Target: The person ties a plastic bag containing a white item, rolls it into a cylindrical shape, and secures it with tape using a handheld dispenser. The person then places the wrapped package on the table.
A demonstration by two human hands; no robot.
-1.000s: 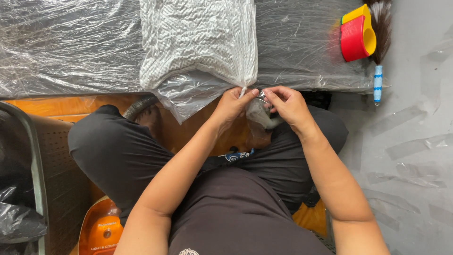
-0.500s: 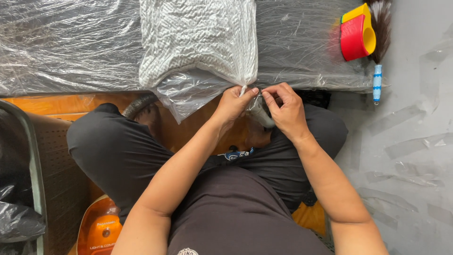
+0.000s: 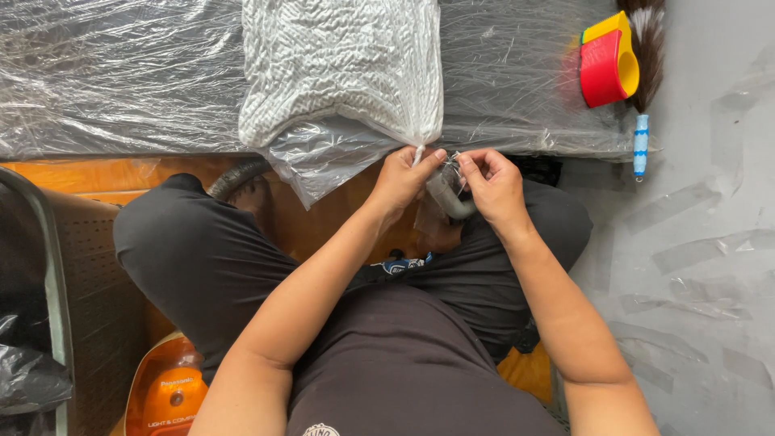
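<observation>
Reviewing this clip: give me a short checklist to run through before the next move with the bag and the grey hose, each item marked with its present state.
1. Left hand pinches the gathered corner of the clear bag: ok.
2. Right hand has its grip on the grey hose end: ok.
3. Hose end meets the bag's corner: cannot tell, the fingers hide the joint.
4. White knitted cloth lies fully inside the bag: ok.
5. Bag is free of the red and yellow tape dispenser: ok, it lies apart to the right.
6. Bag is sealed around the hose: cannot tell.
</observation>
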